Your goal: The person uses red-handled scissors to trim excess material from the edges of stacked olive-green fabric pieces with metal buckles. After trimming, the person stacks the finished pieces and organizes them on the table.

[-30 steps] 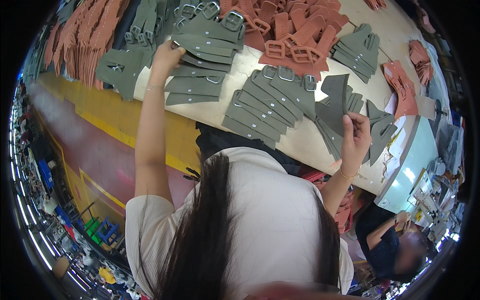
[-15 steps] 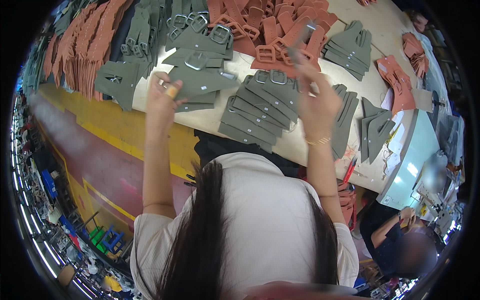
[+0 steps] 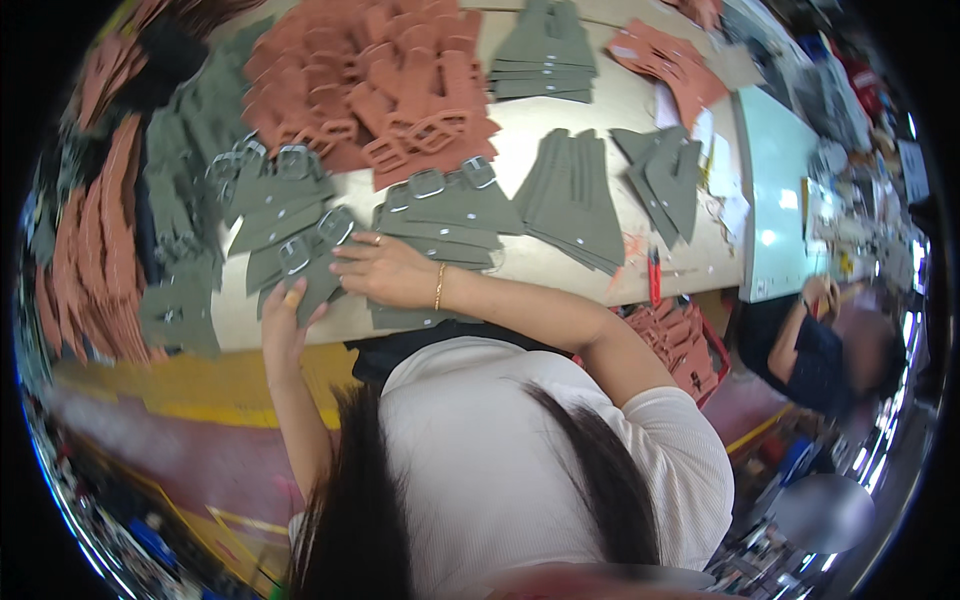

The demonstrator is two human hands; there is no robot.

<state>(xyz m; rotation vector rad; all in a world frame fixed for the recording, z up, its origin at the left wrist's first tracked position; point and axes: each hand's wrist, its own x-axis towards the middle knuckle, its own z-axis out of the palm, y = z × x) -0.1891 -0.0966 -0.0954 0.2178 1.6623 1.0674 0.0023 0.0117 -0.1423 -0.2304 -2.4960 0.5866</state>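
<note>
My left hand (image 3: 284, 330) pinches the lower edge of a dark green leather-like piece (image 3: 318, 284) that carries a silver buckle. Yellow wrapping covers part of that hand's thumb. My right hand (image 3: 392, 272), with a ring and a gold bracelet, lies over the same piece from the right, fingers extended and apart. Under and behind it is a pile of similar green pieces (image 3: 262, 228) with silver buckles. Just right of my right hand sits another fanned stack of green buckled pieces (image 3: 465, 212).
A large heap of orange-brown straps (image 3: 370, 75) covers the table's far side. More green stacks (image 3: 570, 205) lie to the right, by a red-handled tool (image 3: 654, 275). Hanging orange pieces (image 3: 100, 240) are at left. A co-worker (image 3: 815, 350) sits at right, beside a pale green tabletop (image 3: 765, 200).
My view has swung, shifting the table's contents leftward in the picture. My right hand has come down from above the right-hand stacks to the green piece by my left hand.
</note>
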